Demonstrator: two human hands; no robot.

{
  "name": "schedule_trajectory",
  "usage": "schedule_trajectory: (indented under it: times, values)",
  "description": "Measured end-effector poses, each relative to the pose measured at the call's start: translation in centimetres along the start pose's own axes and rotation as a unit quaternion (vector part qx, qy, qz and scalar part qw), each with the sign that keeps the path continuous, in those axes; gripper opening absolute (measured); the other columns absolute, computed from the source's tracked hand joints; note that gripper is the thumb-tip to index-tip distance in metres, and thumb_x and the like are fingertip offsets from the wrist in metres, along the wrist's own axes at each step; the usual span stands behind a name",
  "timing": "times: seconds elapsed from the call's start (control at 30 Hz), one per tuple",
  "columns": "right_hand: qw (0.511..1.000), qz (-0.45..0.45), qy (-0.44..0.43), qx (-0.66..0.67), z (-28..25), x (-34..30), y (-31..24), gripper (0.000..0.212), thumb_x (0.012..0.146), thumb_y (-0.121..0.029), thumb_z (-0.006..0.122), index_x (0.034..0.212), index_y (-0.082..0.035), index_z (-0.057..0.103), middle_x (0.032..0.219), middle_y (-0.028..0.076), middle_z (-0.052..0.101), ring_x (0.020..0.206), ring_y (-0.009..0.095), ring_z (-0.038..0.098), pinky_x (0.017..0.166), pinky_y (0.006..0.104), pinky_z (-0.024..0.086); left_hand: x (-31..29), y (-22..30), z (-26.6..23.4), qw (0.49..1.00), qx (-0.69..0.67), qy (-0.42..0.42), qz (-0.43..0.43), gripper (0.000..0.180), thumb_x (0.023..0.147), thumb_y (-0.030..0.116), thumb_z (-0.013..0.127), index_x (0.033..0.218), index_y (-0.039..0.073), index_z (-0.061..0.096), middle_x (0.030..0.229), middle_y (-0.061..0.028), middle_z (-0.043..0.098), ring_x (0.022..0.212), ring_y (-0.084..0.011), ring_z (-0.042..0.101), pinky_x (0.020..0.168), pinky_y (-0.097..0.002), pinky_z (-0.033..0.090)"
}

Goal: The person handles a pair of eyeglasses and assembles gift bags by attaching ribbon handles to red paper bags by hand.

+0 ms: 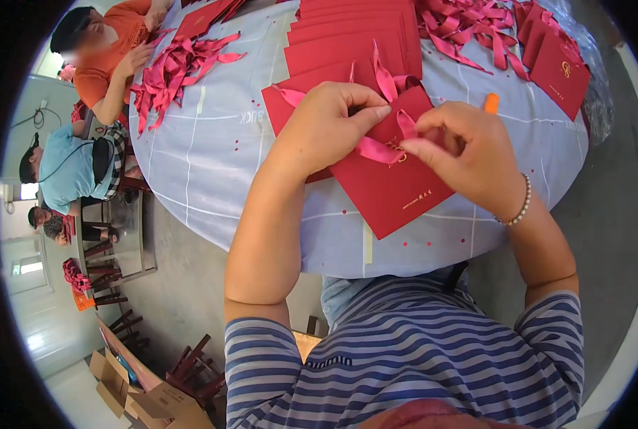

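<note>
A flat red paper gift bag [383, 200] with gold print lies tilted at the table's near side, overlapping another red bag. A pink ribbon [378, 150] runs over its upper part between my hands. My left hand [331, 129] is closed, thumb and forefinger pinched above the bag's top edge on the ribbon; the fingertips are partly hidden. My right hand [472, 154], with a beaded bracelet on the wrist, pinches a loop of the same ribbon over the gold emblem. More ribbon [384, 75] sticks up behind the left fingertips.
Overlapping red bags [347, 43] fan out beyond my hands on the cloth-covered table [211, 164]. Pink ribbon heaps [183, 75] lie left and far right. More bags [558, 75] and an orange object [491, 104] are at right. A person in orange [115, 43] works across the left edge.
</note>
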State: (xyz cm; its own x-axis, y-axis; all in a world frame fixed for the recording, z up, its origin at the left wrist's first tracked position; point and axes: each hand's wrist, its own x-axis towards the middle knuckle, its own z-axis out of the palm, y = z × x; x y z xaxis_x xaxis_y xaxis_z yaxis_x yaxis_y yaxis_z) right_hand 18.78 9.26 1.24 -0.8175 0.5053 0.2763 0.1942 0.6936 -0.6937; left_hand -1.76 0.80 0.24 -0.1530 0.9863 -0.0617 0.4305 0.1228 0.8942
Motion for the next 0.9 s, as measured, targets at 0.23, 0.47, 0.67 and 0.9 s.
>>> schedule_trajectory:
  times: [0.23,0.47,0.67,0.9]
  values:
    - [0.956,-0.225,-0.009,-0.188,0.5,-0.5,-0.1,0.020,0.079,-0.010,0.064,0.098,-0.008,0.065,0.092,0.006,0.058,0.078,0.020,0.062,0.063,0.0326,0.051,0.2,0.1,0.4,1.000,-0.016,0.008,0.014,0.017,0.089,0.012,0.065,0.093,-0.004,0.070,0.077,-0.0081,0.067,0.072,-0.0119,0.059,0.066,-0.0295,0.047]
    - [0.898,-0.324,0.053,-0.294,0.4,1.2,1.4,0.015,0.073,-0.016,0.065,0.074,-0.010,0.052,0.076,0.003,0.053,0.066,0.020,0.059,0.056,0.0334,0.050,-0.1,-0.2,0.6,0.999,-0.005,-0.008,0.033,0.014,0.093,0.009,0.063,0.094,-0.003,0.069,0.080,0.0028,0.065,0.074,-0.0039,0.055,0.067,-0.0226,0.046]
    - [0.901,-0.298,0.120,-0.291,1.0,0.5,3.1,0.024,0.066,-0.011,0.073,0.075,-0.007,0.052,0.072,0.008,0.054,0.061,0.025,0.059,0.054,0.0362,0.048,-0.1,0.3,0.8,0.999,-0.038,-0.027,0.019,0.014,0.093,0.009,0.063,0.094,-0.003,0.069,0.075,0.0042,0.062,0.071,-0.0032,0.052,0.063,-0.0222,0.044]
    - [0.964,-0.193,0.030,-0.178,-1.5,0.9,0.3,0.015,0.069,-0.006,0.067,0.077,-0.006,0.054,0.072,0.008,0.056,0.064,0.027,0.060,0.056,0.0345,0.048,-0.5,0.2,0.6,0.994,0.045,0.025,0.093,0.013,0.091,0.009,0.065,0.095,-0.004,0.068,0.074,-0.0031,0.064,0.068,-0.0086,0.054,0.063,-0.0269,0.045]
